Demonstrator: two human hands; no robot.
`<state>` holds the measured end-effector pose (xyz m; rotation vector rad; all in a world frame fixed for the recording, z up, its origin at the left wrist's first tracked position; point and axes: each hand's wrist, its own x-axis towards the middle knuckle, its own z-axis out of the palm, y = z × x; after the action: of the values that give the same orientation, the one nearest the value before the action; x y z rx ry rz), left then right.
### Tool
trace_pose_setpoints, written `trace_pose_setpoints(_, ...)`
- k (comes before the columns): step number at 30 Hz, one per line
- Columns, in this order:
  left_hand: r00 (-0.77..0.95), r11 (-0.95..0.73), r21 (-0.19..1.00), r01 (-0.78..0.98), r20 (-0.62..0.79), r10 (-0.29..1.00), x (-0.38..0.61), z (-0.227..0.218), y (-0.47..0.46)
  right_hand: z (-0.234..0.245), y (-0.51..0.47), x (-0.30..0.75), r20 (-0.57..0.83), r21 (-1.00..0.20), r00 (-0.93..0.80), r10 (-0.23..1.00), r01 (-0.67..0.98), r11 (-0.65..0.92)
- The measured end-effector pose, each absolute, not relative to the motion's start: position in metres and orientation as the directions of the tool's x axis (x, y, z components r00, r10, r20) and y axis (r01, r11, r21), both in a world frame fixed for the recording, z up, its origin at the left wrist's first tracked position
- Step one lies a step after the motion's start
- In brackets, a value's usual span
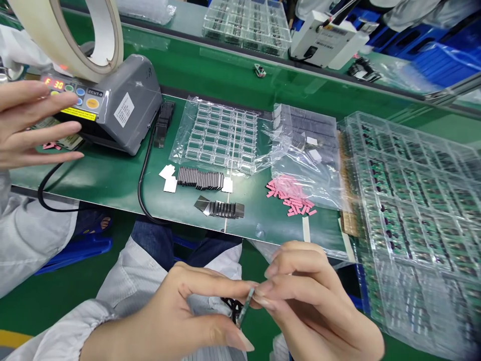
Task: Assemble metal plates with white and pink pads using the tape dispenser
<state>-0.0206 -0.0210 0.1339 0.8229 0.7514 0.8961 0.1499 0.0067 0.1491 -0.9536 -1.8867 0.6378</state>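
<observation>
In front of my lap, my left hand [199, 311] grips a small circuit board [245, 307] between thumb and index finger. The board is seen almost edge-on, with dark parts on its left side. My right hand [315, 301] pinches at the board's upper end, its fingertips pressed together. Whether those fingertips hold the board itself or something small on it is hidden. On the bench beyond my hands lie a fanned row of black strips [225, 209], a row of thin dark pieces [201, 178] and a pile of pink strips [289, 194].
A tape dispenser [128, 105] with a large tape roll [108, 40] stands left, another person's hand [37, 125] before it. A clear bagged tray [223, 133] and a bag of dark pieces [306, 130] lie mid-bench. Stacked clear trays [409, 200] of circuit boards fill the right.
</observation>
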Motion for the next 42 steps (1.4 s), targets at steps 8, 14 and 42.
trace_pose_setpoints(8,0.492,0.37,0.897,-0.241,-0.216,0.843,-0.024,0.135,-0.021,0.145,0.008,0.154,0.545,-0.696,-0.305,0.781,0.354,0.624)
trace_pose_setpoints(14,0.528,0.363,0.91,-0.2,-0.212,0.823,-0.025,0.139,-0.018,0.145,0.01,0.153,0.551,-0.695,-0.324,0.769,0.332,0.638)
trace_pose_setpoints(42,0.318,-0.435,0.771,0.464,0.313,0.895,-0.036,0.134,-0.011,0.126,0.006,0.162,0.351,-0.774,-0.43,0.832,0.367,0.517)
